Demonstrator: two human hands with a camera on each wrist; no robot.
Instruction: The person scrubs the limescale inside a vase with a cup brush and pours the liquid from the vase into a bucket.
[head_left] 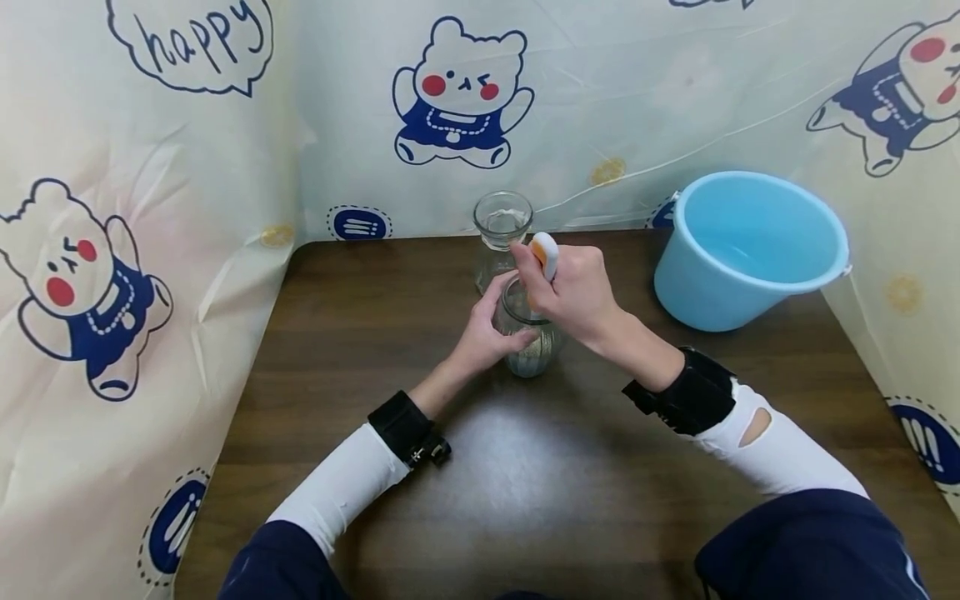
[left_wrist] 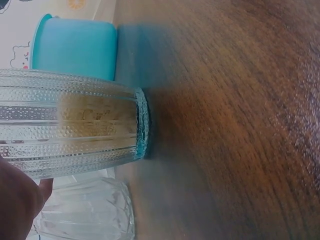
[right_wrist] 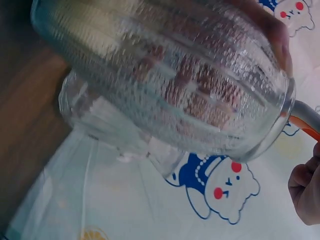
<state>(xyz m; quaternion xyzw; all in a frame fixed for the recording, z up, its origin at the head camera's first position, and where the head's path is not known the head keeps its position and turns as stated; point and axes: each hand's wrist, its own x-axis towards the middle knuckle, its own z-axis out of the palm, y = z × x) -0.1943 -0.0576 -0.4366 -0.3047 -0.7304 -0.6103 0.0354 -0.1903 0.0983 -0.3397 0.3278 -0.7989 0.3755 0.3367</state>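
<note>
The left hand [head_left: 487, 333] is curled round the ribbed clear glass jar [head_left: 529, 350], seemingly steadying it, while an orange-and-white brush handle [head_left: 545, 252] is gripped at twelve o'clock by the right hand [head_left: 573, 292].

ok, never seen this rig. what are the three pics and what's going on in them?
There is no machine here: a person wears three cameras. The big picture comes from the head and looks down at a brown table. The two others come from the wrists, so the glass fills them.

The left hand grips a ribbed glass jar standing on the table. The right hand holds a white and orange handle over the jar's mouth; what is on its end is hidden. A second glass jar stands behind, and a light blue bucket sits to the right.
</note>
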